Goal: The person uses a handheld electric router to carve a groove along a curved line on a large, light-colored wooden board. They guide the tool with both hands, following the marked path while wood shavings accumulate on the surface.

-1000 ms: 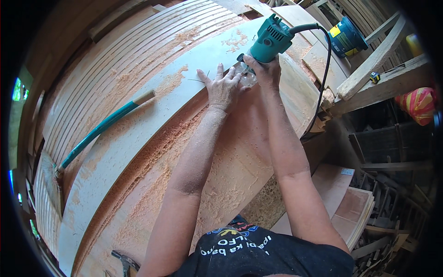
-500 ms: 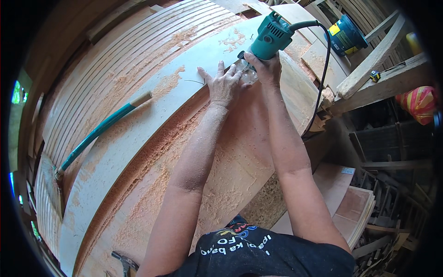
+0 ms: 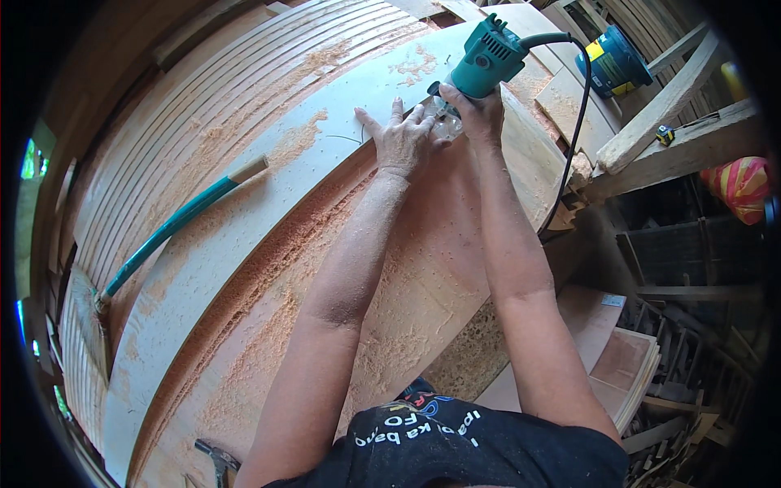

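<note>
My right hand point(image 3: 483, 119) wraps around the lower body of a teal trim router point(image 3: 486, 65), which stands slightly tilted with its clear base at the curved board's edge. Beside that base, my left hand point(image 3: 400, 148) presses down with fingers spread, their tips over the edge of the pale curved board point(image 3: 191, 264). The thumb of this hand points toward the router base and is partly hidden. Under both forearms lies a reddish wooden panel point(image 3: 443, 203), strewn with shavings along the board's inner edge. The router's bit is out of sight.
A teal-handled brush point(image 3: 175, 224) lies across the curved board and grooved wood at left. A hammer point(image 3: 220, 459) rests near the lower edge. The router's black cord point(image 3: 584, 106) hangs on the right, near a dark bucket point(image 3: 614, 63), a wooden beam point(image 3: 663, 98) and a small tape measure point(image 3: 665, 135).
The router and both hands have shifted slightly to the right along the board's edge. The cord has swung a little to the right with them.
</note>
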Demonstrator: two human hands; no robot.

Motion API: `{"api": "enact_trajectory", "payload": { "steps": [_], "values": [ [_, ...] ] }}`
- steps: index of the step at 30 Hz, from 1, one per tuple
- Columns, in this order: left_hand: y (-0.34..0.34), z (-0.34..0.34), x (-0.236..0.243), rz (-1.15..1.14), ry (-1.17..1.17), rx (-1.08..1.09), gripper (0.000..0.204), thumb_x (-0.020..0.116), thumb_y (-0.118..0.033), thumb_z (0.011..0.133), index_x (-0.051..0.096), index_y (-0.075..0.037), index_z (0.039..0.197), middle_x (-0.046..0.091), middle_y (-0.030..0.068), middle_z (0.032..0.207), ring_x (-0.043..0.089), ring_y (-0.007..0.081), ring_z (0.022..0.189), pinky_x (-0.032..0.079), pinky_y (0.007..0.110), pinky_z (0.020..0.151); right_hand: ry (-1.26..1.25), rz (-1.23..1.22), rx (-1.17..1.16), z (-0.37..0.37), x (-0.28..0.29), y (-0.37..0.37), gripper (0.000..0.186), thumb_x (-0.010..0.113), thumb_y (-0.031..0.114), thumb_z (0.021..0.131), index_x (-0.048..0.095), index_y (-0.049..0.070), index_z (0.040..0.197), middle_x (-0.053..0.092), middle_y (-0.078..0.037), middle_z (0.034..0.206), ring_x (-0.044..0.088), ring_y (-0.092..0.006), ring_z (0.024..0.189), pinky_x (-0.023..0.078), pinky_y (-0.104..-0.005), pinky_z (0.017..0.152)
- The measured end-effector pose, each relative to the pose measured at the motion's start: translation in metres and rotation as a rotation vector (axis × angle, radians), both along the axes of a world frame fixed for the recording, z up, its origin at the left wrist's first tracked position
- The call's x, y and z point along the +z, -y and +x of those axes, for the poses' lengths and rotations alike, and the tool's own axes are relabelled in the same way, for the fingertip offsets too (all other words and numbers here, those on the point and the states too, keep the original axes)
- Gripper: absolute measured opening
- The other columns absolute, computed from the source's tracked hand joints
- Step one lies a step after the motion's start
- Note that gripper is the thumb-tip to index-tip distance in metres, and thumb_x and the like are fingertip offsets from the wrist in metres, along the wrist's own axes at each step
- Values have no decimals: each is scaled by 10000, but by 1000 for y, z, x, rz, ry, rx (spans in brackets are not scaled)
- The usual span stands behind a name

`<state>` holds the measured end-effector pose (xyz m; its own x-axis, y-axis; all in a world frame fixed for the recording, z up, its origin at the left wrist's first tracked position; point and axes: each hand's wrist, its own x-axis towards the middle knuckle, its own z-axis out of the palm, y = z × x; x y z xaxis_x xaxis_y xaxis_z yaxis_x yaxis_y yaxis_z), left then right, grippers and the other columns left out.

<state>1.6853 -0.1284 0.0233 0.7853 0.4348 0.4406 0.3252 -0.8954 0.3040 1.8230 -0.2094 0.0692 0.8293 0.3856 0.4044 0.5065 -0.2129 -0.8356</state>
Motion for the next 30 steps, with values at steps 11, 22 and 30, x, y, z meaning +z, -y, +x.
{"api": "enact_trajectory", "payload": {
  "steps": [11, 22, 30],
  "values": [
    [0, 13, -4, 34, -8, 36, 547, 639, -699, 799, 707, -328, 1196, 605, -65, 1406, 457, 293, 1414, 33, 901, 1008, 39, -32, -17, 2, 7, 2, 806, 862, 521, 645, 576, -2, 1188, 714, -166, 1061, 706, -302, 1001, 530, -408, 927],
    [-1, 25, -5, 17, 23, 36, 564, 627, -705, 813, 683, -338, 1238, 587, -85, 1428, 416, 288, 1440, -2, 906, 998, 26, -65, -41, 13, 10, 0, 796, 872, 512, 631, 586, 11, 1180, 723, -162, 1055, 710, -299, 999, 529, -401, 936],
    [4, 32, -4, 43, 1, 38, 599, 609, -716, 812, 676, -329, 1264, 590, -86, 1424, 410, 293, 1444, 12, 917, 982, 22, -7, -11, 26, 3, 2, 794, 872, 516, 633, 591, 4, 1171, 727, -158, 1042, 715, -292, 987, 537, -396, 923]
  ]
}}
